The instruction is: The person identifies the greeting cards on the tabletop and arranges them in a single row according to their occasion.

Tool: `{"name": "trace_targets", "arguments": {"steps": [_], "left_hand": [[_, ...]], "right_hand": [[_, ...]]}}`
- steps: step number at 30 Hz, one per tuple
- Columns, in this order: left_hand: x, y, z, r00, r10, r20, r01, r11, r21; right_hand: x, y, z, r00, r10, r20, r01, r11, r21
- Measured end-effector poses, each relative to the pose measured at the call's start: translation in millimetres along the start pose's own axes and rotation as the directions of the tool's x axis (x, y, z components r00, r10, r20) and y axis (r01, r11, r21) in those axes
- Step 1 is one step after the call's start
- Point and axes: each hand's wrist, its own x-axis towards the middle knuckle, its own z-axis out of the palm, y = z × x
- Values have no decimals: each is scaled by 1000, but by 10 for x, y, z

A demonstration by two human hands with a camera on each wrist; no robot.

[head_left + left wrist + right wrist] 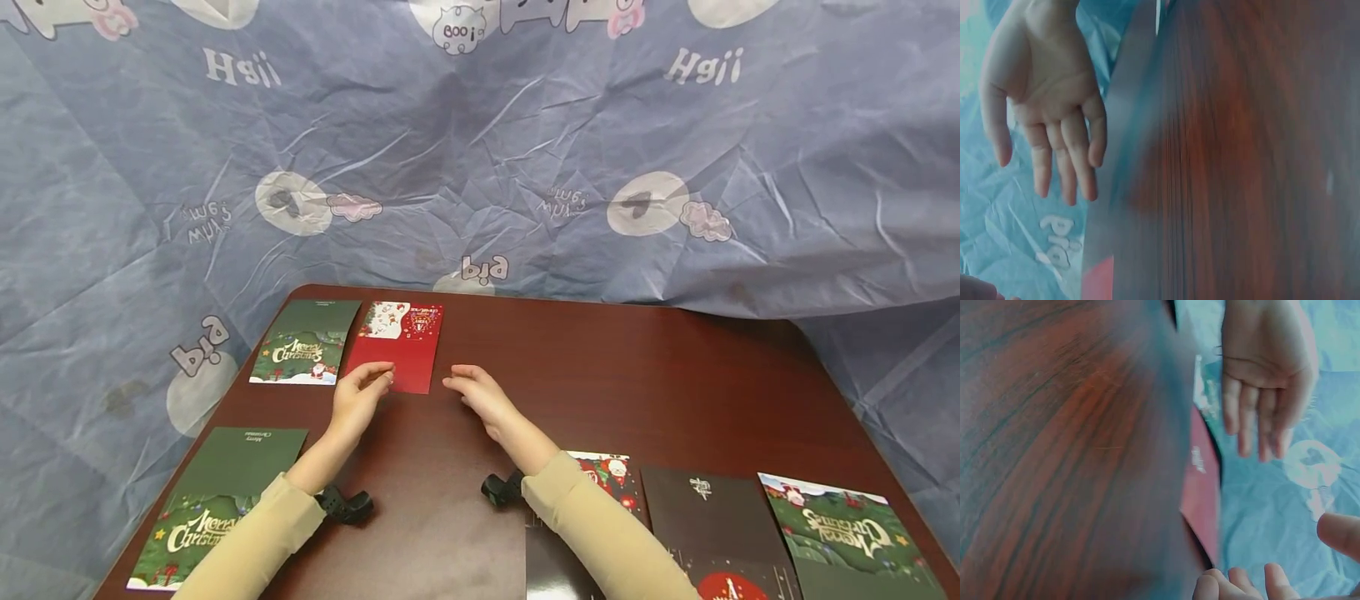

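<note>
Both hands are raised over the middle left of the table, palms facing each other with a gap between. My left hand [356, 404] has relaxed, slightly bent fingers and holds nothing; in the head view it overlaps the near left corner of a red Christmas card [411, 367]. To the right of that card, my right hand [483, 402] is likewise relaxed and without anything in it. The left wrist view shows the right hand's palm [1050, 94], and the right wrist view shows the left hand's palm [1266, 362]. A green Merry Christmas card [303, 342] lies left of the red one.
Another green card [217, 467] lies by the left forearm. At the front right are a card with a red patterned panel [618, 479], partly hidden by the right sleeve, a dark brown card [705, 508] and a green card [847, 533]. A printed blue-grey curtain [480, 142] hangs behind the table [600, 375].
</note>
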Motion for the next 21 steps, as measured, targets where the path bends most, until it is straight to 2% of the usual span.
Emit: {"name": "trace_targets", "arguments": {"steps": [9,14,16,21], "left_hand": [[-282,57,172,996,-25,87,29,998,-49],[-468,275,270,989,-42,145,55,995,-85],[-516,314,305,986,-40,162,56,994,-99],[-565,184,378,981,-38,191,68,987,-149]], "right_hand": [[-340,-116,-165,998,-57,20,55,995,86],[-478,-143,-258,995,-94,26,91,991,101],[-527,-145,-300,994,-102,26,99,990,101],[-662,-132,-417,993,-110,32,108,991,76]]}}
